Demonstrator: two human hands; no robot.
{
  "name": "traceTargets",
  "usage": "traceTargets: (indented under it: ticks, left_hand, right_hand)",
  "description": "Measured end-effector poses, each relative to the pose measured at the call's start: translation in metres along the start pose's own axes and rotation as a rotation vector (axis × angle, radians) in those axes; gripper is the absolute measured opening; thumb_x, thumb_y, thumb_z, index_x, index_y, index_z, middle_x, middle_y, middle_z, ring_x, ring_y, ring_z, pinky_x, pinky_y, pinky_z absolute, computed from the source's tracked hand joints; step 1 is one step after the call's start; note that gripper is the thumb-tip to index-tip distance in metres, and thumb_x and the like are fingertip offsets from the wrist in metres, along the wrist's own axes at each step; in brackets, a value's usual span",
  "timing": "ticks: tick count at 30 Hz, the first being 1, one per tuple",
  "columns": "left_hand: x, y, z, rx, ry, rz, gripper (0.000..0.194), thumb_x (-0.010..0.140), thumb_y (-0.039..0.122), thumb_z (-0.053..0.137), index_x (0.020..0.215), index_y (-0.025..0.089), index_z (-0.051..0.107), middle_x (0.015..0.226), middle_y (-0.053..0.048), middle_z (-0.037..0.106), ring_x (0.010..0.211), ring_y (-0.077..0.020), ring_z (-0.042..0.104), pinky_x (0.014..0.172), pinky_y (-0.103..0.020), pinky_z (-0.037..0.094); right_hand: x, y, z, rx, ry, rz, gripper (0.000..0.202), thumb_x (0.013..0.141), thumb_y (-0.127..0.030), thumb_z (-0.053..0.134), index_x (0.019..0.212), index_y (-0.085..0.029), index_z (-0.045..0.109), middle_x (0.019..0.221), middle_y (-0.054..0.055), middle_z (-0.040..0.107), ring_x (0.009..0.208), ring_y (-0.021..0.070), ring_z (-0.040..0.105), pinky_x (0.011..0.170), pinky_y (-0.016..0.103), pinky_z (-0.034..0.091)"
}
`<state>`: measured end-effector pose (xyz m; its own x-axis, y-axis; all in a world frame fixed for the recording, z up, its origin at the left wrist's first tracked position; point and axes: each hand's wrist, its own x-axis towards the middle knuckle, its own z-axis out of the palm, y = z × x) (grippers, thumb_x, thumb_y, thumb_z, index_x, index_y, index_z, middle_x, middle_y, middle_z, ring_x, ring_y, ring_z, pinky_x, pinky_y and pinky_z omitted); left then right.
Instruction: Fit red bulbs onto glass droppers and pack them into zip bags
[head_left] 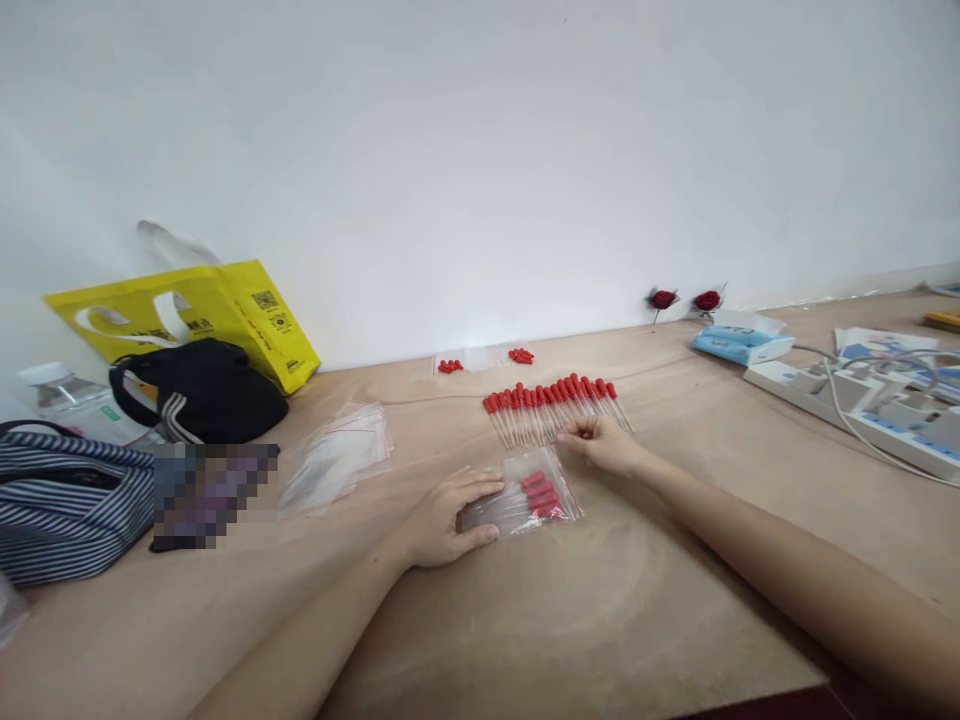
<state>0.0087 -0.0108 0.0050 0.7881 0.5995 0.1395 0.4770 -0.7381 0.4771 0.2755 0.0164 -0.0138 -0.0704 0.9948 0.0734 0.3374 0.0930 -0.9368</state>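
Clear bag of red-tipped sticks, between two hands

Clear bag [514, 515]: flat on desk [562, 620], clock centre for this entry; red-tipped sticks [541, 495] inside; no legible wording.
Left hand [450, 515]: at 9 o'clock, thumb and fingers spread wide, touching the bag.
Right hand [600, 445]: at 1 o'clock, fingers bent near the bag's corner; cannot tell whether they grip anything.
Row of red-tipped sticks [559, 397]: 12 to 1 o'clock.
Stack of clear bags [337, 455]: 9 to 10 o'clock.
Yellow bag [244, 310]: 10 o'clock; two QR codes, dark characters partly covered.
Bottle [82, 400]: 10 o'clock; green lettering, illegible.
Blue packet [739, 347]: 2 o'clock; pale markings, too blurred to read.
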Motion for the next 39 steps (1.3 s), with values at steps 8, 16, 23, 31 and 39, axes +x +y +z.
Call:
traceTargets:
  ticks: [8, 16, 23, 31, 39]
  left_hand:
    - [-0.001, -0.001, -0.001, -0.002, -0.033, -0.021, 0.046, 0.078, 0.037, 0.053, 0.122, 0.022, 0.045, 0.130, -0.008, 0.044, 0.121, -0.0233, 0.037, 0.102, -0.045, 0.024]
    - [-0.002, -0.002, 0.000, 0.014, -0.036, -0.023, 0.048, 0.078, 0.037, 0.054, 0.122, 0.020, 0.046, 0.130, -0.009, 0.044, 0.121, -0.0232, 0.037, 0.104, -0.045, 0.023]
    - [-0.002, 0.000, -0.001, -0.007, -0.023, -0.010, 0.047, 0.078, 0.036, 0.054, 0.122, 0.022, 0.046, 0.130, -0.008, 0.045, 0.120, -0.0230, 0.038, 0.103, -0.045, 0.024]
    - [-0.002, -0.001, -0.002, 0.027, -0.053, -0.021, 0.046, 0.080, 0.037, 0.052, 0.124, 0.023, 0.044, 0.132, -0.007, 0.042, 0.122, -0.0234, 0.036, 0.102, -0.046, 0.024]
    - [-0.001, 0.000, -0.002, 0.047, -0.077, -0.020, 0.047, 0.082, 0.037, 0.049, 0.126, 0.023, 0.042, 0.133, -0.007, 0.039, 0.123, -0.0238, 0.034, 0.103, -0.045, 0.024]
  right_hand:
    - [0.048, -0.026, 0.015, -0.818, 0.306, 0.141, 0.023, 0.073, -0.022, 0.050, 0.095, -0.017, 0.054, 0.088, 0.009, 0.064, 0.086, 0.0231, 0.059, 0.069, 0.031, 0.042]
    - [0.063, -0.034, 0.032, -0.916, 0.276, 0.261, 0.032, 0.073, -0.009, 0.045, 0.104, -0.008, 0.044, 0.093, 0.019, 0.061, 0.086, 0.0280, 0.060, 0.069, 0.035, 0.043]
    - [0.062, -0.040, 0.038, -0.855, 0.316, 0.251, 0.039, 0.075, -0.008, 0.039, 0.115, -0.004, 0.037, 0.098, 0.022, 0.058, 0.088, 0.0286, 0.059, 0.070, 0.035, 0.043]
    - [0.018, -0.017, -0.002, -0.134, 0.272, -0.082, 0.080, 0.069, -0.019, 0.050, 0.134, -0.010, 0.005, 0.058, -0.003, 0.050, 0.047, 0.0159, 0.051, 0.048, 0.028, 0.042]
    - [-0.025, 0.008, 0.007, 0.384, 0.374, -0.162, 0.066, 0.071, -0.035, 0.054, 0.124, -0.026, 0.016, 0.071, -0.006, 0.047, 0.050, 0.0099, 0.052, 0.051, 0.028, 0.048]
